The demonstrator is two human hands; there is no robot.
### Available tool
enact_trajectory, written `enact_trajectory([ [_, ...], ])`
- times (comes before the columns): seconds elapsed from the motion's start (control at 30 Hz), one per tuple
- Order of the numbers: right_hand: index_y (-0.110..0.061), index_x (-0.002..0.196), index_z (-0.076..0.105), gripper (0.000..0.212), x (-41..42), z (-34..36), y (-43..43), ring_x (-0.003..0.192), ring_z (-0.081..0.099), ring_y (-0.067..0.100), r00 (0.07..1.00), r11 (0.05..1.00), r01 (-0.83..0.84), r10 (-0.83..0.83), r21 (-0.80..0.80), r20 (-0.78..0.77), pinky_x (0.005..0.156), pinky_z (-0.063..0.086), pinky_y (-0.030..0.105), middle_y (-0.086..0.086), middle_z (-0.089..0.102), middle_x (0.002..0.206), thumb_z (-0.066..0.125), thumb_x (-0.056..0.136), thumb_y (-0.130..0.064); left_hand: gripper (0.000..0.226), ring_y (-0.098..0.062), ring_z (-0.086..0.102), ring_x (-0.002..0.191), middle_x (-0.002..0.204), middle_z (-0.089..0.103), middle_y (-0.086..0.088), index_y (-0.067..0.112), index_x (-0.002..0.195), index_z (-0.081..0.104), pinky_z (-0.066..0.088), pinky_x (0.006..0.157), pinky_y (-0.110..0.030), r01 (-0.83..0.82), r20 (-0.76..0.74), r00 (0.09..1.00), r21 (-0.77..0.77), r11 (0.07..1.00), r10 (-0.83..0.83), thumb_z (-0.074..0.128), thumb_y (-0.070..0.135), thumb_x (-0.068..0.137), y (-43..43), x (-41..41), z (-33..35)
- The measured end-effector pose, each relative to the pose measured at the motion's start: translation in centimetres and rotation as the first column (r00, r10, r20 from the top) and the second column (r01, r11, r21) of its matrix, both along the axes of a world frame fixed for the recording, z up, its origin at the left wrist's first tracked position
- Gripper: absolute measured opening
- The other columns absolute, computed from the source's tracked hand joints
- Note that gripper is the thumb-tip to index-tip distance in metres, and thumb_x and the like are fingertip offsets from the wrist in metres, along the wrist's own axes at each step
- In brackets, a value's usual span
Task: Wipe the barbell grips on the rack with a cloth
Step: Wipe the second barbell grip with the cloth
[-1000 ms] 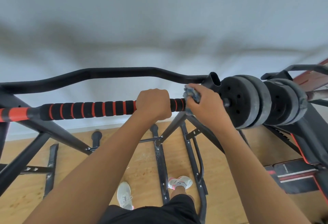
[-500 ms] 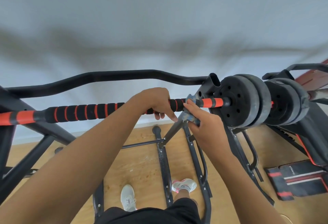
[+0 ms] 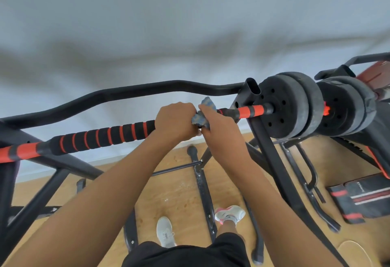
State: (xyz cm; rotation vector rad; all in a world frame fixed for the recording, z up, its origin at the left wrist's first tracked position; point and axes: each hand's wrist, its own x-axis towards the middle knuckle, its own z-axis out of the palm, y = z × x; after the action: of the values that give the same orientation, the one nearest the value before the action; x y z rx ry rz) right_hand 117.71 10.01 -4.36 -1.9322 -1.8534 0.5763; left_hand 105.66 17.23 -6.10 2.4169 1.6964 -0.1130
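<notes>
A barbell with a black foam grip ringed in red [image 3: 105, 134] lies across the black rack [image 3: 272, 161], with black weight plates [image 3: 295, 106] at its right end. My left hand [image 3: 176, 120] grips the foam grip near its right end. Right beside it my right hand [image 3: 219, 127] holds a crumpled blue-grey cloth [image 3: 203, 115] wrapped against the bar. The two hands touch each other. The stretch of grip under both hands is hidden.
A curved black bar [image 3: 147, 91] runs behind the barbell along the white wall. Rack legs and crossbars spread over the wooden floor around my feet. A black and red padded bench part [image 3: 363, 199] lies on the floor at the right.
My right hand has come up from below the bar and moved left with the cloth, now against my left hand. My left hand has closed fully round the grip.
</notes>
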Motion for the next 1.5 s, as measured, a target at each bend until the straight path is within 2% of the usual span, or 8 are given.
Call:
enact_trajectory([
  [0.13, -0.032, 0.148, 0.034, 0.057, -0.6, -1.1, -1.3, 0.079, 0.065, 0.020, 0.997, 0.998, -0.050, 0.047, 0.048, 0.061, 0.070, 0.058, 0.042, 0.001, 0.068, 0.097, 0.049, 0.098, -0.010, 0.018, -0.015, 0.055, 0.052, 0.068, 0.062, -0.005, 0.006, 0.086, 0.065, 0.052, 0.059, -0.028, -0.006, 0.120, 0.989, -0.563, 0.827, 0.088, 0.065, 0.020, 0.098, 3.1, -0.4, 1.5],
  [0.27, -0.041, 0.154, 0.032, 0.069, 1.0, -1.4, -2.8, 0.080, 0.064, 0.015, 0.997, 0.998, -0.061, 0.061, 0.011, -0.040, 0.072, 0.056, 0.036, 0.001, 0.068, 0.096, 0.056, 0.097, -0.009, 0.018, -0.014, 0.056, 0.052, 0.069, 0.064, -0.003, 0.007, 0.085, 0.067, 0.053, 0.057, -0.027, 0.034, 0.202, 0.971, -0.654, 0.756, 0.131, 0.067, 0.021, 0.096, 3.5, -0.6, 2.3],
  [0.43, -0.033, 0.149, 0.046, 0.060, 3.4, 1.6, -3.5, 0.063, 0.056, 0.000, 0.990, 0.996, -0.008, 0.021, 0.092, -0.142, 0.057, 0.044, 0.015, -0.011, 0.060, 0.075, 0.061, 0.095, -0.011, 0.051, -0.015, 0.063, 0.071, 0.078, 0.061, 0.008, 0.023, 0.095, 0.058, 0.052, 0.070, -0.031, -0.001, 0.046, 0.999, -0.083, 0.997, 0.005, 0.075, 0.068, 0.078, 0.7, -0.9, 0.9],
  [0.63, -0.019, 0.127, 0.056, 0.031, 3.4, 1.9, 2.1, 0.077, 0.061, 0.019, 1.000, 1.000, -0.030, 0.030, 0.005, -0.003, 0.068, 0.052, 0.038, 0.004, 0.065, 0.087, 0.049, 0.098, -0.014, 0.024, -0.017, 0.054, 0.061, 0.072, 0.052, 0.003, 0.019, 0.104, 0.060, 0.045, 0.061, -0.029, 0.029, -0.029, 0.999, 0.329, 0.944, -0.021, 0.070, 0.039, 0.094, -2.0, 0.4, -1.8],
  [0.87, -0.020, 0.131, 0.053, 0.032, 2.8, -0.2, 0.8, 0.081, 0.062, 0.022, 0.998, 0.999, 0.002, -0.005, 0.051, 0.058, 0.070, 0.055, 0.042, -0.001, 0.064, 0.114, 0.050, 0.100, -0.011, 0.062, -0.019, 0.066, 0.068, 0.069, 0.064, 0.003, 0.016, 0.088, 0.061, 0.056, 0.070, -0.032, -0.038, -0.010, 0.999, -0.242, 0.970, 0.036, 0.078, 0.073, 0.073, 1.7, 0.5, 0.1],
  [1.17, -0.027, 0.154, 0.042, 0.068, 3.0, -2.9, -5.0, 0.122, 0.057, 0.005, 0.998, 0.994, 0.023, -0.016, 0.104, -0.064, 0.100, 0.051, 0.028, -0.015, 0.043, 0.153, 0.059, 0.094, 0.002, 0.046, -0.015, 0.058, 0.051, 0.064, 0.064, -0.001, 0.009, 0.099, 0.070, 0.055, 0.056, -0.027, 0.063, 0.198, 0.974, -0.703, 0.709, 0.110, 0.088, 0.046, 0.078, 4.3, -0.1, 1.6],
  [1.33, -0.027, 0.148, 0.049, 0.055, 3.9, -0.3, -5.8, 0.076, 0.055, -0.010, 0.974, 0.985, 0.103, -0.073, 0.135, -0.214, 0.068, 0.042, 0.006, -0.020, 0.058, 0.088, 0.054, 0.098, -0.005, 0.053, -0.014, 0.064, 0.070, 0.077, 0.066, 0.008, 0.023, 0.095, 0.060, 0.048, 0.065, -0.030, 0.062, 0.115, 0.992, -0.141, 0.988, -0.046, 0.081, 0.067, 0.074, 1.2, -0.4, 1.3],
  [1.5, -0.024, 0.140, 0.052, 0.038, 3.3, 2.6, -0.5, 0.068, 0.058, 0.005, 0.976, 0.978, 0.087, -0.046, 0.189, -0.211, 0.060, 0.051, 0.025, -0.009, 0.060, 0.083, 0.047, 0.103, -0.017, 0.042, -0.017, 0.049, 0.069, 0.083, 0.058, 0.002, 0.020, 0.110, 0.055, 0.036, 0.067, -0.032, 0.029, -0.020, 1.000, 0.341, 0.940, -0.023, 0.067, 0.056, 0.092, -2.6, 0.1, -1.8],
])
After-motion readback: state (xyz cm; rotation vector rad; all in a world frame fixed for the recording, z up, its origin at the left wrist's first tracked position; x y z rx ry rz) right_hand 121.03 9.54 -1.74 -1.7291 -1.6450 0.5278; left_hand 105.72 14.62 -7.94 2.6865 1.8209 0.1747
